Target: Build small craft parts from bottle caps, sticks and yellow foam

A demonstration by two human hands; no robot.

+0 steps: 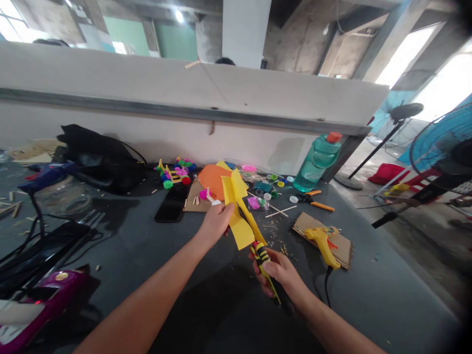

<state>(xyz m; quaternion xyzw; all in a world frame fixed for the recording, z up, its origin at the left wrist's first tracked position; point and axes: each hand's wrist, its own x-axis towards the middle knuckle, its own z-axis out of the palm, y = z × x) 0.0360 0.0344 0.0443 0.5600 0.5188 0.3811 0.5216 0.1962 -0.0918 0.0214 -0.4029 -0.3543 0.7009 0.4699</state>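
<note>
Presently, the yellow sheet (239, 231) is held in the air above the middle of the table (155, 280), between the two hands. The left hand (217, 220) has its fingers pinching the sheet's left edge, the thumb on top; the fingertips beneath are mostly hidden. The right hand (277, 271) has its fingers wrapped around the black-and-yellow handles of a cutting tool (262, 254), the thumb pressing on the near side. The tool's front end meets the lower part of the sheet, which stands in separate flaps; the blades are largely covered, so their opening cannot be determined.

Beyond the sheet, an orange piece (212, 181) lies on cardboard (190, 199), with a black phone (170, 205) just to the left. To the right, a yellow glue gun (324, 246) rests on a second cardboard piece (345, 251). Orange-handled pliers (321, 206) lie behind it, near a green bottle (314, 167), which stands upright.
</note>
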